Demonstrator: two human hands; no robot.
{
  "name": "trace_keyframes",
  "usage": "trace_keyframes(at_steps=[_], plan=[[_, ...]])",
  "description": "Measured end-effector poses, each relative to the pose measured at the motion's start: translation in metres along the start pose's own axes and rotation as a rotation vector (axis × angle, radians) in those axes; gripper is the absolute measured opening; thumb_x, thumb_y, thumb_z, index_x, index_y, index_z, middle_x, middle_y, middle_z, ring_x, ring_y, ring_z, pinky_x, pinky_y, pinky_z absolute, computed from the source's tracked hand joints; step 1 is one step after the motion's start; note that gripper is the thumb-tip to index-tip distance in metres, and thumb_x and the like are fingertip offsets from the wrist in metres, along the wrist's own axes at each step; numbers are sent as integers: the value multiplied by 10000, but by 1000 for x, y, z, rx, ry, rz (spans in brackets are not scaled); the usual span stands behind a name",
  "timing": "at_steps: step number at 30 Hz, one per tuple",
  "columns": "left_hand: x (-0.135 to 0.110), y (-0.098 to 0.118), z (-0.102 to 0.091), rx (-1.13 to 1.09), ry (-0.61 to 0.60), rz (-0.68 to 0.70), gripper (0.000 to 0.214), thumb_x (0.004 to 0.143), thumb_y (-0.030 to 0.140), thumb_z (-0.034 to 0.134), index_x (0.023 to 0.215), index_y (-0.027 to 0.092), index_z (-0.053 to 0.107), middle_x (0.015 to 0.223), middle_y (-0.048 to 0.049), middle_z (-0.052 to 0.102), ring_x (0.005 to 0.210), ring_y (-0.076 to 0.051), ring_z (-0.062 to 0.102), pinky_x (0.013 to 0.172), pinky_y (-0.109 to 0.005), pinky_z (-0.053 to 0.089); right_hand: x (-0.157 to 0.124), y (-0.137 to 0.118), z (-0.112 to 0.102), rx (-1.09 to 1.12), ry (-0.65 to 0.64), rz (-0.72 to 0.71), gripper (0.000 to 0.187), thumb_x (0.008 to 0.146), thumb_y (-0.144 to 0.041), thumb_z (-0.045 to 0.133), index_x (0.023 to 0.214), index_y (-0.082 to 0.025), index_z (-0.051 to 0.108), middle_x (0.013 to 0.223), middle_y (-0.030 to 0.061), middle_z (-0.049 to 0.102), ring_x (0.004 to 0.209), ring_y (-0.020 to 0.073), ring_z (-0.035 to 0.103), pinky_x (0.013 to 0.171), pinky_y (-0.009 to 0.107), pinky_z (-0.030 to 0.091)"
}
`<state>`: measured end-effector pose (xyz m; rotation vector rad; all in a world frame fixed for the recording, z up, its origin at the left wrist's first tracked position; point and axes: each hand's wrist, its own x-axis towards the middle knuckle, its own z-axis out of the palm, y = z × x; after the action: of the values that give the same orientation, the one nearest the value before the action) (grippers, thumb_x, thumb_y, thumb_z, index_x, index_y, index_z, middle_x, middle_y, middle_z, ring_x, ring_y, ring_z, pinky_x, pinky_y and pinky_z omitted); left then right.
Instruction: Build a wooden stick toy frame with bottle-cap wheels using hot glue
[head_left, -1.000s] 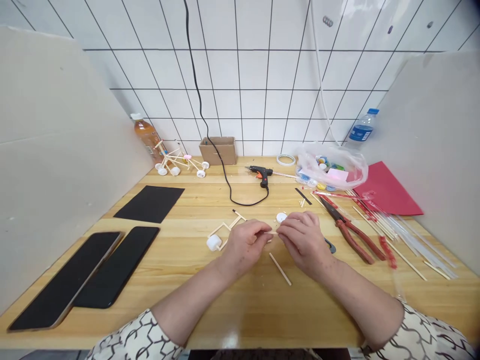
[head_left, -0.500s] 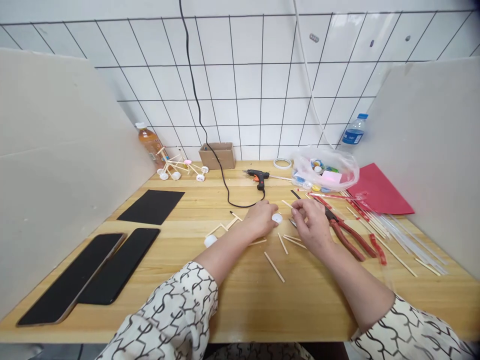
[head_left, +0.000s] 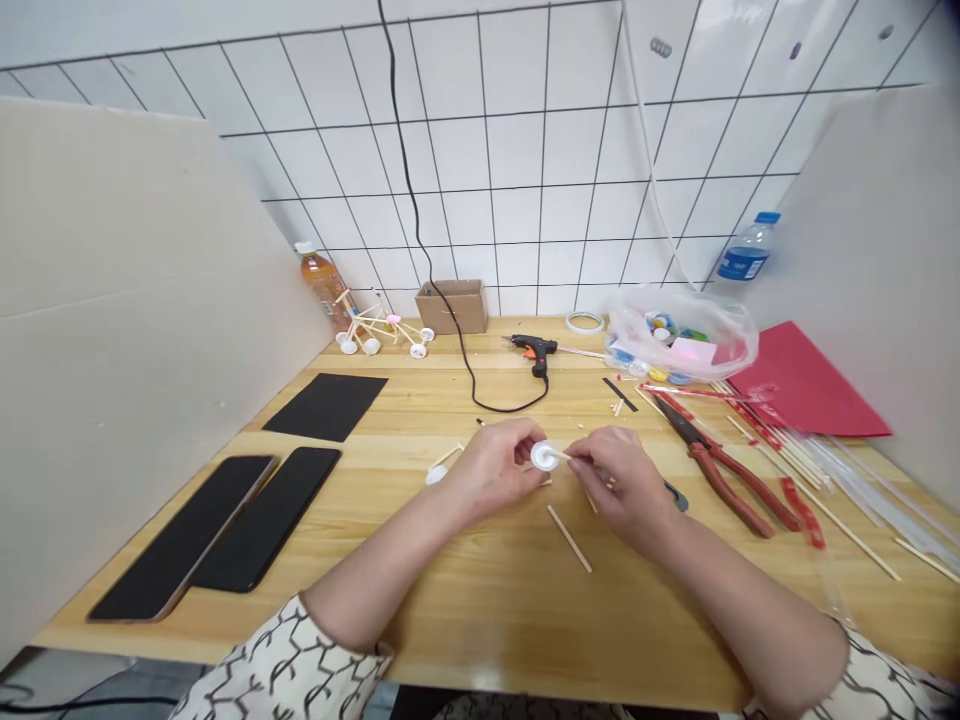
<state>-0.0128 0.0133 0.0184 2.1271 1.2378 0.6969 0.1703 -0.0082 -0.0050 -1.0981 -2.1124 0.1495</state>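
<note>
Between both hands' fingers (head_left: 525, 452), white cap (head_left: 544, 456)

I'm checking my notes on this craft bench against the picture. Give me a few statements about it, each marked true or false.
1. The left hand holds a white cap. True.
2. The glue gun is in the right hand. False: it lies on the table, far from both hands.
3. Red-handled pliers lie right of the hands. True.
4. The two phones sit on the red sheet. False: they lie on the table's left side.
</note>
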Motion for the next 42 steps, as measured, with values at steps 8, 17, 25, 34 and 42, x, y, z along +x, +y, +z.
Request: trace_keyframes(at_steps=[8, 17, 25, 34, 42], plan=[[-24, -9, -6, -760, -88, -99, 269, 639, 114, 698, 877, 139, 575, 1009, -57, 593, 838, -131, 588, 789, -273, 461, -2, -15, 4, 67, -92, -66, 113, 875, -146, 463, 827, -198, 551, 648, -8, 531, 656, 147, 472, 659, 321, 336], [-25, -17, -2, -1153, -222, -174, 332, 714, 127, 699, 1028, 169, 600, 892, -16, 633, 842, -118, 604, 838, -268, 461, -5, -21, 0, 93, -34, -113, 110, 858, -94, 464, 870, -184, 527, 724, 20, 562, 709, 163, 473, 687, 340, 335], [-24, -17, 2, -1199, -237, -185, 311, 724, 199, 711, 1030, 179, 661, 831, -22, 668, 783, -124, 618, 790, -263, 487, -5, -24, 0, 20, 7, -127, 115, 847, -93, 452, 836, -171, 536, 691, 28, 567, 688, 169, 458, 674, 342, 324], [-24, -22, 3, -1143, -249, -159, 309, 776, 236, 662, 1081, 185, 653, 839, -51, 678, 752, -145, 620, 741, -280, 476, -3, -24, 0, 1, 11, -112, 137, 848, -103, 439, 787, -159, 547, 674, 27, 564, 671, 164, 446, 672, 345, 307], [-25, -21, 2, -1154, -268, -165, 301, 803, 248, 633, 1098, 190, 647, 869, -65, 680, 769, -150, 622, 745, -283, 474, -4, -24, -1, 19, 22, -114, 130, 848, -97, 436, 790, -150, 540, 671, 32, 567, 668, 162, 445, 673, 348, 317]])
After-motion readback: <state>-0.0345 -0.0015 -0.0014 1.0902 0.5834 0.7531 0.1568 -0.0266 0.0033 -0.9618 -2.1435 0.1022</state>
